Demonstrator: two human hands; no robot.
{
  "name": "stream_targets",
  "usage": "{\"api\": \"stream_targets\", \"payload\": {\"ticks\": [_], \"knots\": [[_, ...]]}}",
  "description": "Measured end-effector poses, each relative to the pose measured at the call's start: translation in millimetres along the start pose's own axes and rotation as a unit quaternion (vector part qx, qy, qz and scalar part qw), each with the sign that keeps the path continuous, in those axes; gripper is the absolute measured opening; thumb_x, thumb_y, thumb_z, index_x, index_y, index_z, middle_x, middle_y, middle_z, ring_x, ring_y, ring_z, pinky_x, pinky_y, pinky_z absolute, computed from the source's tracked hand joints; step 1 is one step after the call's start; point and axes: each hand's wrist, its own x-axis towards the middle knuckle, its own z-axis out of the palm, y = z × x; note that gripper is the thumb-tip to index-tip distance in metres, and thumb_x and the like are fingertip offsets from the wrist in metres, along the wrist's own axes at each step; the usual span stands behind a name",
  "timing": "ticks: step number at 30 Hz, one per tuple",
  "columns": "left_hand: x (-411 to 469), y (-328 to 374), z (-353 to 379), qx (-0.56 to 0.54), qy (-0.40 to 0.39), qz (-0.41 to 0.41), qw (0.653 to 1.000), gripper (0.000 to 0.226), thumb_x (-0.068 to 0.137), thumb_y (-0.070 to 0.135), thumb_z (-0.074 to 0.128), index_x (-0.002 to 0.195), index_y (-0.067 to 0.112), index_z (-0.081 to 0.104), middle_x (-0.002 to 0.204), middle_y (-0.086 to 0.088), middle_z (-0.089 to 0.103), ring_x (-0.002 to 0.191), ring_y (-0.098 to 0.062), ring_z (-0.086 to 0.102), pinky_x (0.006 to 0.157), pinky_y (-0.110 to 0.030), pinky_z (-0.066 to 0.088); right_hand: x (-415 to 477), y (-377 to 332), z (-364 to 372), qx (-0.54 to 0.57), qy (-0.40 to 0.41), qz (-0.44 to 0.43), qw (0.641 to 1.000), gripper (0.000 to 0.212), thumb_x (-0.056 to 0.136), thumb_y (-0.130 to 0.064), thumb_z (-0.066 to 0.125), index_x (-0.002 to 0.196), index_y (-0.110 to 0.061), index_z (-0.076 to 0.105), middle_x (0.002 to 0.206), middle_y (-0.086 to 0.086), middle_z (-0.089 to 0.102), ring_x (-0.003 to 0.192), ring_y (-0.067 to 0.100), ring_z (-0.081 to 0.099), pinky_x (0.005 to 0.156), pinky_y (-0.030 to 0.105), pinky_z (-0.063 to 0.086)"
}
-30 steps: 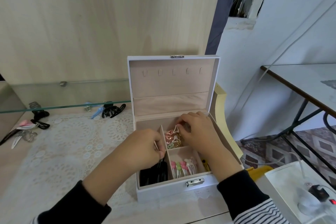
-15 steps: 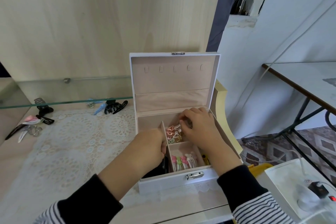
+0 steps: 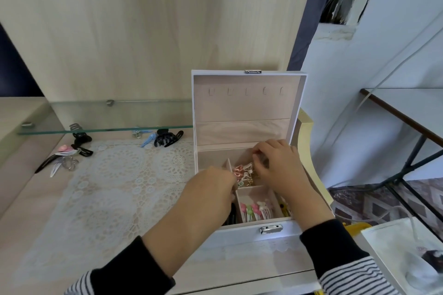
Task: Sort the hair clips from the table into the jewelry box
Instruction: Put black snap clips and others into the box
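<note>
Left hand (image 3: 211, 195) edged forward, right hand (image 3: 278, 167) curled

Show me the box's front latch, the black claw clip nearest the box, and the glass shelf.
front latch (image 3: 271, 229): head view, middle of the silver clasp.
black claw clip (image 3: 166, 140): head view, its curved body.
glass shelf (image 3: 96, 116): head view, bare pane.

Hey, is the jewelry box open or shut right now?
Open. The lid of the jewelry box stands upright, its lined inside facing the camera, and the left hand and right hand reach into the compartments.
</note>
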Motion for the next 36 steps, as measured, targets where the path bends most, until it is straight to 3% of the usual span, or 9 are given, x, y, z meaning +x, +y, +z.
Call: {"api": "stream_targets", "payload": {"ticks": [5, 9, 14, 16, 19, 22, 26, 33, 36], "knots": [[-17.1, -22.3, -10.3, -0.097, 0.240, 0.070, 0.963, 0.024, 0.094, 0.032, 0.047, 0.107, 0.031, 0.067, 0.102, 0.017, 0.065, 0.089, -0.003, 0.060, 0.074, -0.027, 0.051, 4.3, -7.6, -14.1, 0.040, 0.005, -0.012, 0.999, 0.018, 0.088, -0.019, 0.055, 0.103, -0.020, 0.065, 0.104, -0.005, 0.064, 0.098, 0.015, 0.054, 0.084, 0.031, 0.043], [-25.0, -65.3, 0.1, -0.115, 0.346, 0.017, 0.931, 0.022, 0.095, 0.026, 0.047, 0.108, 0.026, 0.065, 0.105, 0.018, 0.063, 0.091, -0.002, 0.059, 0.074, -0.029, 0.052, 7.0, -44.4, -22.8, 0.150, 0.017, -0.020, 0.988, 0.022, 0.088, -0.011, 0.054, 0.106, -0.017, 0.064, 0.105, -0.005, 0.060, 0.098, 0.011, 0.054, 0.083, 0.027, 0.046], [-40.0, -117.8, 7.7, -0.107, 0.374, -0.082, 0.917, 0.030, 0.095, 0.032, 0.040, 0.115, 0.024, 0.061, 0.115, 0.014, 0.059, 0.095, -0.006, 0.059, 0.076, -0.031, 0.051, 8.5, -115.9, -23.0, 0.250, 0.031, -0.061, 0.966, 0.024, 0.088, -0.001, 0.050, 0.105, -0.012, 0.063, 0.101, -0.003, 0.060, 0.083, 0.006, 0.051, 0.073, 0.017, 0.044], [-45.9, -138.2, 10.3, -0.089, 0.371, -0.112, 0.918, 0.032, 0.094, 0.033, 0.039, 0.116, 0.023, 0.060, 0.117, 0.011, 0.059, 0.094, -0.009, 0.059, 0.074, -0.030, 0.048, 6.2, -144.3, -19.1, 0.272, 0.033, -0.083, 0.958, 0.024, 0.089, -0.002, 0.049, 0.106, -0.011, 0.062, 0.101, -0.002, 0.059, 0.083, 0.007, 0.051, 0.073, 0.020, 0.046], [-53.8, -170.7, 15.9, -0.059, 0.350, -0.169, 0.919, 0.036, 0.090, 0.033, 0.041, 0.119, 0.021, 0.058, 0.123, 0.005, 0.058, 0.102, -0.018, 0.060, 0.080, -0.034, 0.048, 3.7, -184.0, -4.5, 0.278, 0.031, -0.101, 0.955, 0.027, 0.089, -0.004, 0.048, 0.111, -0.011, 0.061, 0.107, 0.000, 0.059, 0.089, 0.011, 0.054, 0.076, 0.024, 0.048], [-59.6, -200.0, 20.9, -0.006, 0.320, -0.235, 0.918, 0.046, 0.084, 0.037, 0.039, 0.122, 0.017, 0.056, 0.126, -0.006, 0.057, 0.112, -0.029, 0.057, 0.090, -0.045, 0.047, 2.4, -211.4, 20.6, 0.255, -0.022, -0.093, 0.962, 0.034, 0.090, -0.008, 0.047, 0.123, -0.009, 0.055, 0.117, 0.003, 0.054, 0.101, 0.015, 0.052, 0.080, 0.019, 0.041], [-65.0, -231.7, 23.9, 0.046, 0.279, -0.306, 0.909, 0.061, 0.078, 0.042, 0.035, 0.125, 0.009, 0.055, 0.128, -0.015, 0.056, 0.120, -0.035, 0.051, 0.094, -0.048, 0.042, 2.6, -231.2, 60.5, 0.201, -0.105, -0.064, 0.972, 0.043, 0.092, -0.013, 0.044, 0.135, -0.008, 0.044, 0.130, 0.007, 0.046, 0.116, 0.022, 0.045, 0.090, 0.027, 0.042], [-70.0, -261.5, 15.7, 0.051, 0.312, -0.312, 0.896, 0.049, 0.080, 0.031, 0.048, 0.123, 0.009, 0.055, 0.130, -0.014, 0.054, 0.105, -0.037, 0.056, 0.084, -0.044, 0.048, 15.2, -253.4, 122.8, 0.141, -0.144, -0.076, 0.977, 0.049, 0.097, -0.019, 0.038, 0.144, -0.009, 0.032, 0.148, 0.009, 0.036, 0.140, 0.026, 0.025, 0.116, 0.035, 0.020], [-72.0, -273.9, 20.0, 0.041, 0.330, -0.290, 0.897, 0.047, 0.083, 0.029, 0.045, 0.123, 0.008, 0.056, 0.129, -0.012, 0.055, 0.108, -0.034, 0.056, 0.084, -0.042, 0.050, 26.4, -264.6, 138.6, 0.136, -0.140, -0.095, 0.976, 0.051, 0.098, -0.019, 0.036, 0.147, -0.010, 0.029, 0.152, 0.009, 0.032, 0.144, 0.028, 0.019, 0.119, 0.036, 0.012]]}}
